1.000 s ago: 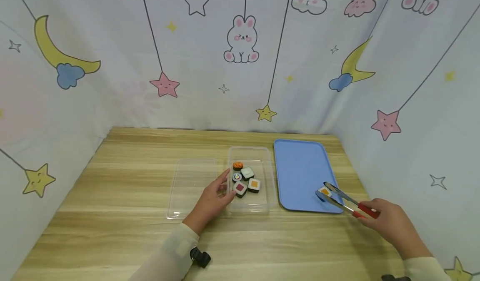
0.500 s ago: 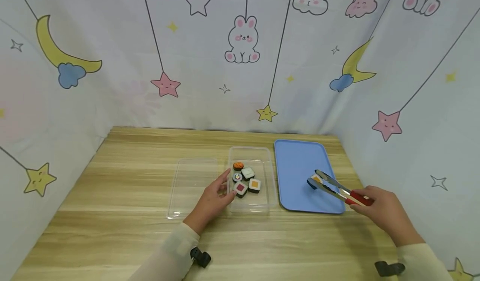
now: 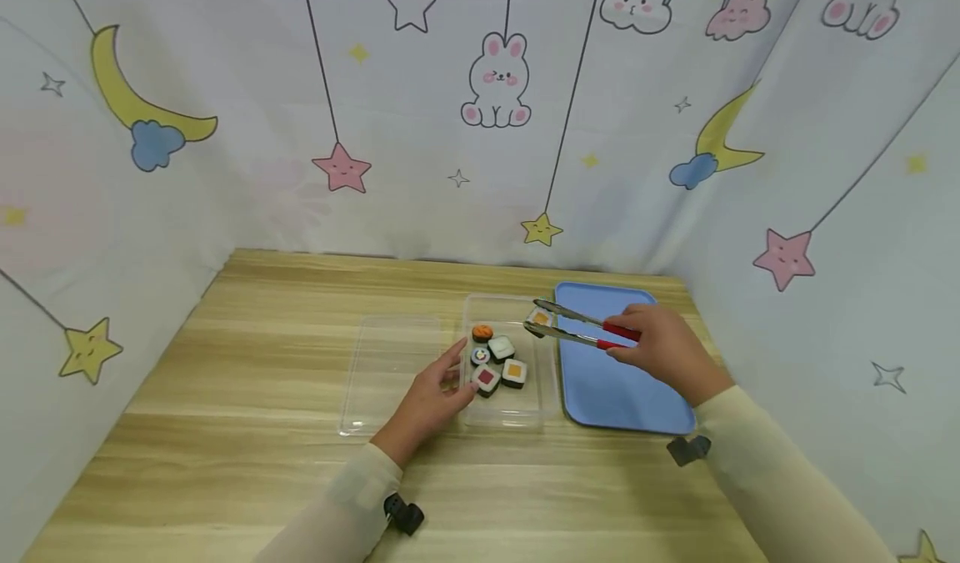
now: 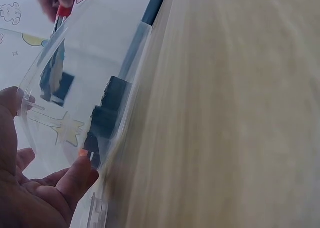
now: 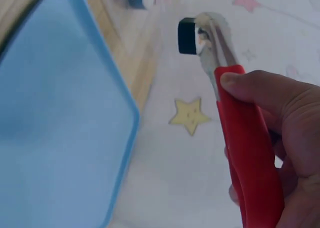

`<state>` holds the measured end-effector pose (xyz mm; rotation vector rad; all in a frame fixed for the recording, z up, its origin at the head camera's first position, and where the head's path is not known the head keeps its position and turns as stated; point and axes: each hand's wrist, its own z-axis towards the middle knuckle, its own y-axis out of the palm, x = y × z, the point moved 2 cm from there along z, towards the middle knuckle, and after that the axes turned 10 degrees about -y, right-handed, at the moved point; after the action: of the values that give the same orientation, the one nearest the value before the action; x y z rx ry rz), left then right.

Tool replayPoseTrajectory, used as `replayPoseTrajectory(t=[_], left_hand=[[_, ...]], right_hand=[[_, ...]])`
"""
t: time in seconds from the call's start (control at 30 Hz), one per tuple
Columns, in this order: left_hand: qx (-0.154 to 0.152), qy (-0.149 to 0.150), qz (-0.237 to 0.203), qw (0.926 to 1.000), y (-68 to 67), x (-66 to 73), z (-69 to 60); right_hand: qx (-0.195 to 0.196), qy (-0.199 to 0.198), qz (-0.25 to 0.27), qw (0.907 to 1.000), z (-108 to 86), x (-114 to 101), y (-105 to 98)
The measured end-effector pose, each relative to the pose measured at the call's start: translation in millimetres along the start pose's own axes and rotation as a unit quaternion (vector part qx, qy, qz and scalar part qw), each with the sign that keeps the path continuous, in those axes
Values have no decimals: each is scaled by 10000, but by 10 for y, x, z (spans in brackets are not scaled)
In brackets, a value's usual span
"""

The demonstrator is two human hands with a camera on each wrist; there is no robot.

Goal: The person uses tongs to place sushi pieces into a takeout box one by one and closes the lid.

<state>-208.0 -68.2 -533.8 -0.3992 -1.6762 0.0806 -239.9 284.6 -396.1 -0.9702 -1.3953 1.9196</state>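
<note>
My right hand grips the red handles of metal tongs; in the right wrist view the thumb lies along the red handle. Between the tong tips is a sushi piece with an orange centre, held above the back right of the clear container. Several sushi pieces, among them one with a red centre, sit in the container. My left hand holds the container's left wall, with fingers and thumb around its edge in the left wrist view.
The blue tray lies right of the container, with no sushi visible on it. Left of the container a clear lid lies flat on the wooden table. A patterned curtain hangs behind and at both sides.
The right hand has carried the tongs and the orange-centred piece leftward, off the blue tray and over the container. The left hand stays at the container.
</note>
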Motion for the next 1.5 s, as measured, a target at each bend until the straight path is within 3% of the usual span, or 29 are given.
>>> replayPoseTrajectory(t=[0.17,0.37,0.63,0.83,1.0,1.1,1.2,1.33,1.5], left_hand=[[-22,6,76,10000,21,26,8],[80,-40,191,9998,9,27,1],[22,39,-88,10000,21,6,-8],[64,-25,-17,10000,16,6,-9],[64,-3,67,10000,1,0,-5],[78,-59,160,9998,4,12,-5],[113,-128,217,9996,10,18,-7],[123,-184,171,9996,23,26,-9],[104,-180,111,9997,39,37,-2]], right_hand=[[-273,-469,-626,9966,321,-158,87],[-646,-472,-1023,9915,547,-266,172],[-792,-307,-1037,9910,672,-323,311],[-779,-175,-865,9931,648,-308,306],[-285,289,-247,9989,412,-160,183],[193,856,198,9959,168,70,132],[584,1594,507,9842,-130,344,124],[895,2645,556,9586,-563,724,219],[889,3342,461,9372,-987,1117,435]])
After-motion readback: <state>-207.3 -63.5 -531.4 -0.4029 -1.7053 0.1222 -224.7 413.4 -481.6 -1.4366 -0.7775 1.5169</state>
